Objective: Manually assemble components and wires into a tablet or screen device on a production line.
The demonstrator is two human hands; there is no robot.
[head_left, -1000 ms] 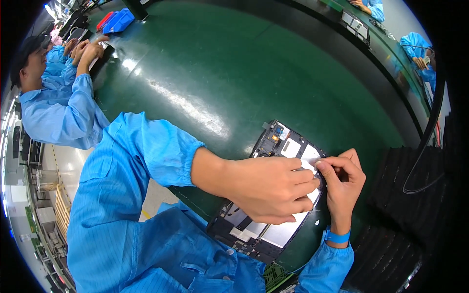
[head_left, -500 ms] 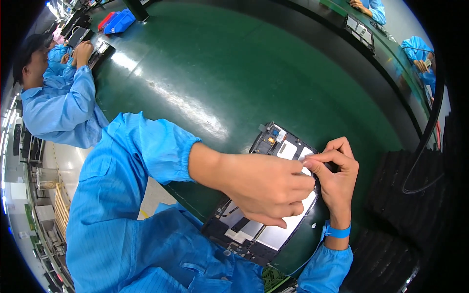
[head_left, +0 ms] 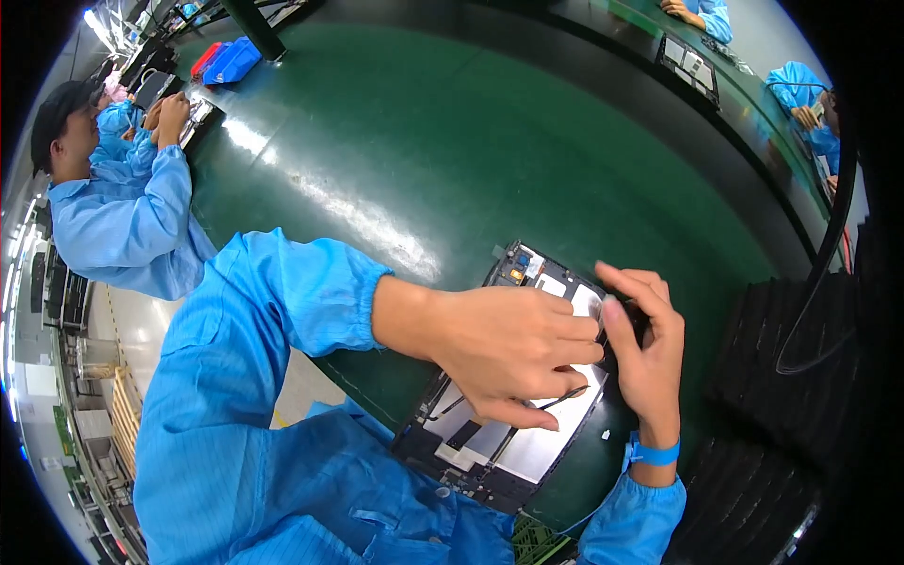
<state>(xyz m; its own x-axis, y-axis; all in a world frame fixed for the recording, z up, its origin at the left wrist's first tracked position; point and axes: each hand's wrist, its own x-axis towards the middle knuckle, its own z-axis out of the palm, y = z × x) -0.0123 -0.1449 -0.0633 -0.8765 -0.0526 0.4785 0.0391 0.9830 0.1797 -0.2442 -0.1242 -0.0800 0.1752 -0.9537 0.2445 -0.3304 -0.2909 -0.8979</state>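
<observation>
A tablet-like device [head_left: 543, 456] with its insides bare lies slantwise on the green table in front of me. Silvery flat panels, black strips and dark circuit parts show in it. Across its middle reaches my left hand [head_left: 518, 347], fingers curled, hiding part of the panels. A thin dark piece [head_left: 566, 395] sticks out from between its fingers and thumb; its kind is not clear. At the device's right edge is my right hand [head_left: 650, 344], thumb and forefinger apart, with nothing visible between them. A blue band [head_left: 653, 453] circles the right wrist.
Black stacked trays or pads [head_left: 777, 377] stand at the right, with a dark cable [head_left: 819, 273] above. A tiny white scrap [head_left: 605, 435] lies by the device. Co-workers in blue sit at the left [head_left: 132, 212] and far right. Blue bins [head_left: 232, 62] stand at the far left.
My right thumb and forefinger have parted from a pinch near the left fingertips. The left hand has shifted slightly, and the thin dark piece beneath it now shows.
</observation>
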